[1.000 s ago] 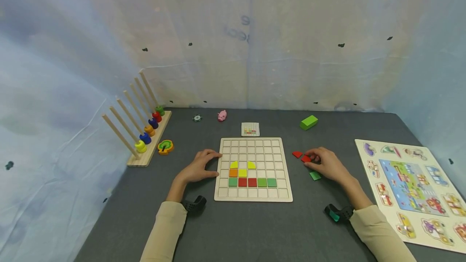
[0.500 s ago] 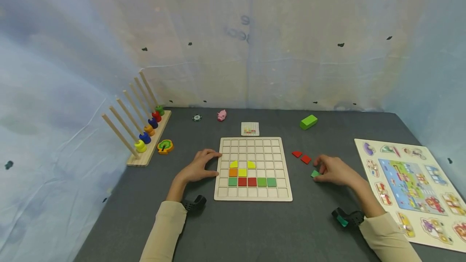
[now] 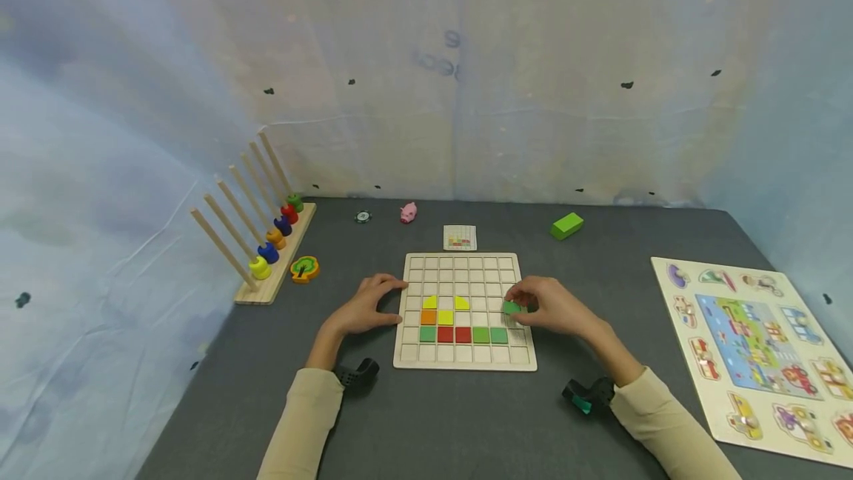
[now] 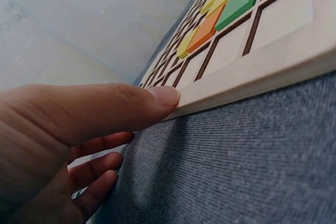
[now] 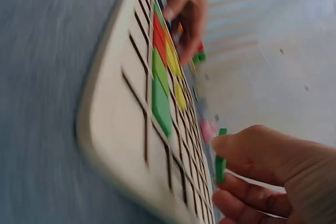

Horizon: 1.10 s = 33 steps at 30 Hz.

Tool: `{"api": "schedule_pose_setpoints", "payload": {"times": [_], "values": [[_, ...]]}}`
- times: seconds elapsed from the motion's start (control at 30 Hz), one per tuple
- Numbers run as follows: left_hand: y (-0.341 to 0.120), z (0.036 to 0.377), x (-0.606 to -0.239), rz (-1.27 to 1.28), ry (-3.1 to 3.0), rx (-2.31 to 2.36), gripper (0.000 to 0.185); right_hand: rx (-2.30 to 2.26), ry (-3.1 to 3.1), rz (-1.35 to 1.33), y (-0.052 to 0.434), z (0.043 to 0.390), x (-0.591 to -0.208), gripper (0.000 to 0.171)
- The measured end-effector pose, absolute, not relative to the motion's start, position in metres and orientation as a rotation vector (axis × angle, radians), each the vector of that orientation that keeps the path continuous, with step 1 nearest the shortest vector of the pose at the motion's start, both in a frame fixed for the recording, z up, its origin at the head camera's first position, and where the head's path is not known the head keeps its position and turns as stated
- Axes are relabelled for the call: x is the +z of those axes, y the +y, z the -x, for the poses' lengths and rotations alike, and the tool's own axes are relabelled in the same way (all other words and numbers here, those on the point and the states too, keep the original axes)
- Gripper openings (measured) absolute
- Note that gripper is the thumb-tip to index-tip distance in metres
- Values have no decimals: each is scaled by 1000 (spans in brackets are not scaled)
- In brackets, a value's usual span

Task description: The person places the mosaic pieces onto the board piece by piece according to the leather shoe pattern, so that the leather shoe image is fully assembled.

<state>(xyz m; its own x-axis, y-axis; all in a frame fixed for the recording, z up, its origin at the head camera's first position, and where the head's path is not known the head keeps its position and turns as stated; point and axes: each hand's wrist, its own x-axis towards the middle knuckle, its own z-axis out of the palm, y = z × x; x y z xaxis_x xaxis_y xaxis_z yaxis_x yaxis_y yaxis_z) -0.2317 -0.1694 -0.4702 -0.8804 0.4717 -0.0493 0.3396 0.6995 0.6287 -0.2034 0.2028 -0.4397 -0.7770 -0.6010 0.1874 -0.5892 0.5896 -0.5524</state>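
My right hand (image 3: 549, 306) pinches a green tile (image 3: 512, 307) between thumb and fingers, above the right side of a wooden grid board (image 3: 466, 359). In the right wrist view the green tile (image 5: 220, 162) is held on edge, apart from the board. Against the board's left edge, my left hand (image 3: 363, 306) rests its thumb (image 4: 157, 98) and a fingertip. Coloured tiles sit in the grid: a row with green, red (image 3: 444, 334) and green (image 3: 498, 335) squares, then an orange (image 3: 429, 317) and a yellow square (image 3: 445, 317), with two yellow corner-cut pieces (image 3: 461, 304) above.
A small pattern card (image 3: 460, 238) lies behind the board. At the left stands a peg rack (image 3: 280, 261) with coloured rings, beside a tree piece (image 3: 304, 269). A pink pig (image 3: 409, 212) and green block (image 3: 567, 226) stand farther back. A picture puzzle (image 3: 723, 398) lies right.
My right hand has picked up the green tile from the table and carried it left over the board. The two red tiles are now hidden behind that hand. My left hand stays put.
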Motion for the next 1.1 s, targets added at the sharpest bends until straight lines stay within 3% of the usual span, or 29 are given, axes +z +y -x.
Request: {"api": "schedule_pose_setpoints", "payload": {"times": [0.43,0.7,1.1], "values": [[-170,230,-469,-654,2698,947,62,-1046,2769,1308,138,205,-460,17],[-169,229,-468,-659,2694,950,61,-1000,2862,1410,136,204,-468,6],[-169,230,-469,-646,2695,948,62,-1070,2867,1318,144,208,-467,11]]}}
